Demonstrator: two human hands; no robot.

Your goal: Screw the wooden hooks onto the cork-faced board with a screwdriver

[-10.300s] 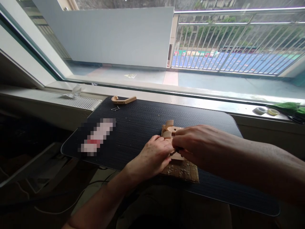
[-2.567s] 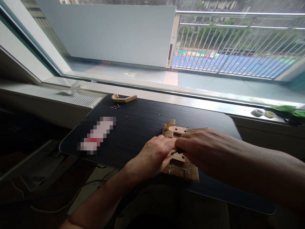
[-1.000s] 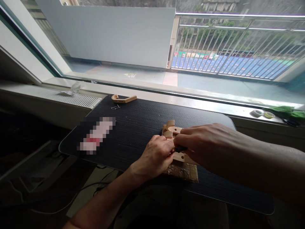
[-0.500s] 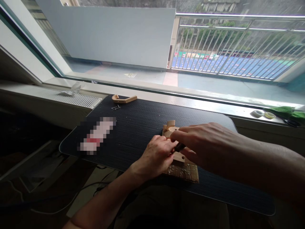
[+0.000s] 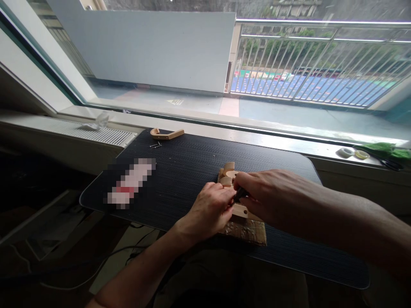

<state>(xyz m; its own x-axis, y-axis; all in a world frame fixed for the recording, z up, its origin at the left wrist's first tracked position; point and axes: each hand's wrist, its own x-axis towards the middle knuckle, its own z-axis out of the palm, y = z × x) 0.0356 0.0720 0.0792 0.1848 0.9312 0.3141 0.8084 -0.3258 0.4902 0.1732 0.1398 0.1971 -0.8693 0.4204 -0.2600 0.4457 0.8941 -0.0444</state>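
My left hand is closed over a pale wooden piece with a dark round hole, which lies on a rough brown board. My right hand grips the dark handle of what looks like a screwdriver, held at a slant against my left fingers. Its tip is hidden by the hands. Curved wooden parts stick out beyond my fingers at the far end of the board.
On the black table lie a wooden hook, several screws and a blurred-out pinkish item. Tape rolls, scissors and green material rest on the sill by the window. A crumpled clear bag sits at left.
My right fingers, looser and more stretched before, have drawn in and closed round the dark handle. My left hand stays in place on the wooden piece.
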